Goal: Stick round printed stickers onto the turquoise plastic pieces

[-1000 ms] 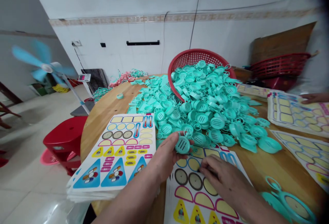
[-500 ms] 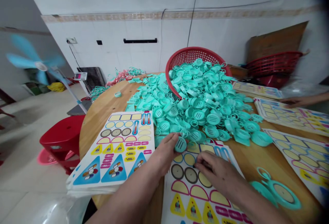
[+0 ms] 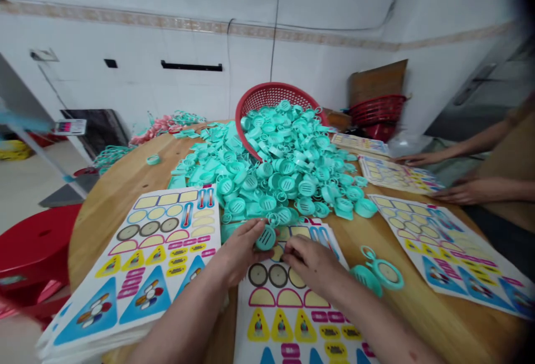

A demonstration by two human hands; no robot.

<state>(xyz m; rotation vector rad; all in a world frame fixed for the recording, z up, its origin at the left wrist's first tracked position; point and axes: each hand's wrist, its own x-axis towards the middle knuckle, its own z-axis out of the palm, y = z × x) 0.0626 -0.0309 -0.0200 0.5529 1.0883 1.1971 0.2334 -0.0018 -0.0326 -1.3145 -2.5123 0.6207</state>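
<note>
My left hand (image 3: 239,253) is shut on a teal slotted plastic cap (image 3: 266,238), holding it at the edge of a large heap of teal plastic parts (image 3: 284,169). My right hand (image 3: 311,263) is just beside it, with its fingertips down on a printed sticker sheet (image 3: 288,302) among round yellow stickers. Whether those fingers pinch a sticker is hidden. A thicker stack of sticker sheets (image 3: 167,252) lies under my left wrist. To the right of my right hand rests a teal part with a round sticker (image 3: 387,273).
A tipped red basket (image 3: 271,96) spills the heap across the round wooden table (image 3: 104,224). A co-worker's hands (image 3: 463,192) reach over sticker sheets (image 3: 443,252) on the right. Red stacked baskets (image 3: 378,110) stand behind, and a red stool (image 3: 37,247) stands at the left.
The whole view has swung, so the table sits further left and the co-worker's arms show more. My hands have drawn closer together, and the cap stays in my left hand.
</note>
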